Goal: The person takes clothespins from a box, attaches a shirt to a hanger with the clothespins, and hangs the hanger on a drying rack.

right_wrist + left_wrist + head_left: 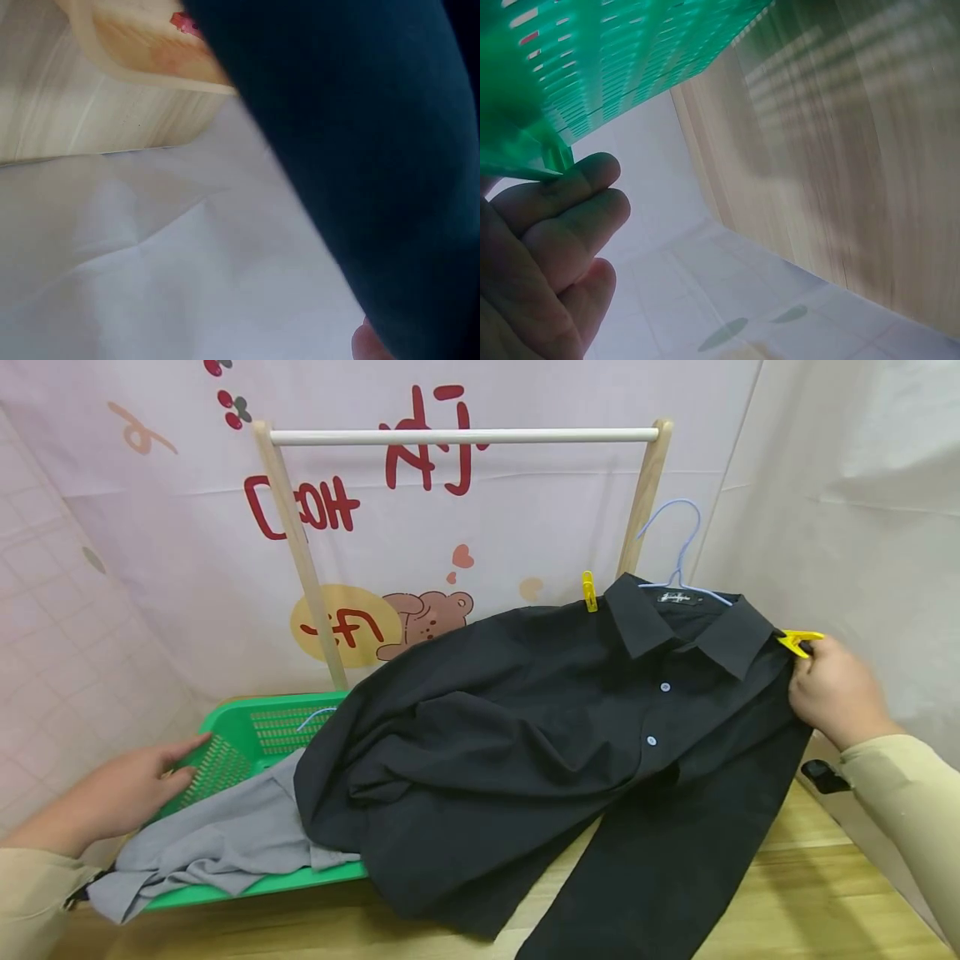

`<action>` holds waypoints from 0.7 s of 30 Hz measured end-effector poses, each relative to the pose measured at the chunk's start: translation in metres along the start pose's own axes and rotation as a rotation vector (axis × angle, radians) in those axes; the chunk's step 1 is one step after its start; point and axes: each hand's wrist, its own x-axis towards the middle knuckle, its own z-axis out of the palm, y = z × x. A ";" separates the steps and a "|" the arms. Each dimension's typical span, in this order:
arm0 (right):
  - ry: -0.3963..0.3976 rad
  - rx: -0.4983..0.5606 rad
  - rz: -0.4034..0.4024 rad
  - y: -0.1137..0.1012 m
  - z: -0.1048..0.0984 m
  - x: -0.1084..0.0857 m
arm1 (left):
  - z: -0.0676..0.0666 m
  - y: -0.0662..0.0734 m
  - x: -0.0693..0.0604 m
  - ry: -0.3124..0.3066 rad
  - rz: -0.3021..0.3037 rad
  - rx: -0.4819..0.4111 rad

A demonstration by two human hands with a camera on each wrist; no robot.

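Observation:
My right hand point(843, 693) grips the shoulder of a black button shirt point(480, 768), beside a yellow clip point(797, 642). The shirt is on a light blue hanger point(678, 560), its hook above the collar; a second yellow clip point(589, 592) sits on the other shoulder. In the right wrist view, dark cloth point(352, 150) hides most of that hand. At the left, my left hand point(127, 793) holds the rim of a green basket point(225, 752), with fingers point(577, 232) bent under it in the left wrist view. A grey garment point(225, 835) drapes over the basket's front rim.
Behind the shirt stands a rack with a white rod point(465, 437) and wooden posts. Another blue hanger point(317, 717) pokes up from the basket. A wooden table point(810, 868) lies below. A light wooden-looking tray point(112, 67) shows in the right wrist view. Printed cloth hangs behind.

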 end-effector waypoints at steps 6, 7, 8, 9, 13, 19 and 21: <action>0.002 -0.008 0.034 -0.002 -0.007 0.000 | -0.003 -0.004 -0.002 -0.023 -0.028 0.007; 0.009 -0.008 0.036 -0.002 -0.007 0.000 | -0.003 -0.005 -0.002 -0.027 -0.033 0.009; 0.017 -0.009 0.038 -0.002 -0.007 0.000 | -0.003 -0.006 -0.001 -0.027 -0.037 0.014; 0.025 -0.009 0.039 -0.002 -0.006 0.000 | -0.003 -0.007 -0.001 -0.028 -0.037 0.016; 0.040 -0.009 0.062 -0.002 -0.009 0.001 | -0.003 -0.011 -0.003 -0.035 -0.038 0.020; 0.088 -0.036 0.136 -0.004 -0.010 0.005 | -0.002 -0.015 -0.005 -0.039 -0.027 0.033; 0.100 -0.043 0.158 -0.005 -0.010 0.006 | -0.002 -0.016 -0.006 -0.041 -0.020 0.036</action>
